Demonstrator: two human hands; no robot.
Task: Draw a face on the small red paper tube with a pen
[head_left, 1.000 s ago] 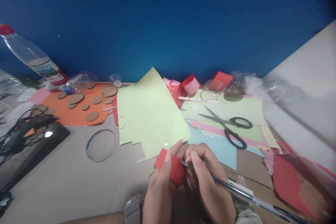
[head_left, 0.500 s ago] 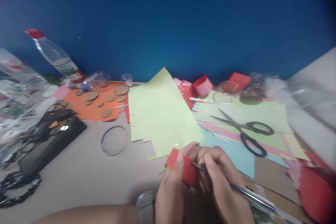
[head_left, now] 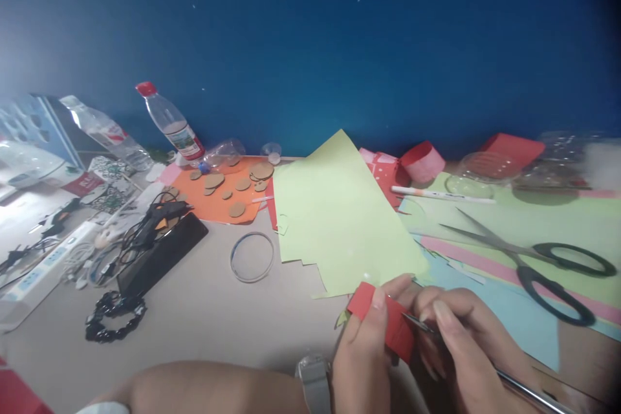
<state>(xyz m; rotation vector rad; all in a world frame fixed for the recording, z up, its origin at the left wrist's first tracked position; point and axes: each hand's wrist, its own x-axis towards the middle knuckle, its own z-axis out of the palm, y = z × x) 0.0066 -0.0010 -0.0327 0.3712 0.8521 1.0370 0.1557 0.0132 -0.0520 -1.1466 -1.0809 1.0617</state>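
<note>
Near the lower middle of the head view, my left hand (head_left: 365, 352) grips a piece of red paper (head_left: 398, 330) between thumb and fingers. The paper looks bent or folded, and a bit of green paper (head_left: 342, 319) shows beside it. My right hand (head_left: 466, 336) is closed round a slim, silver, pen-shaped tool (head_left: 524, 391). Its pointed metal tip is at the red paper's right side; I cannot tell whether it pierces the paper. Just beyond my hands lies a large pale green sheet (head_left: 334, 213) with stepped cuts along its lower edge.
Open black-handled scissors (head_left: 521, 251) and a white marker (head_left: 441, 194) lie on coloured paper at right. Cardboard discs (head_left: 262, 171) rest on orange paper (head_left: 194, 197). Leftward are a clear ring (head_left: 251, 257), a black box (head_left: 165, 252), a beaded bracelet (head_left: 116, 317) and bottles (head_left: 172, 124).
The view has turned left, so everything appears further right, and more of the left side shows. Both hands keep their hold on the red paper and the tool.
</note>
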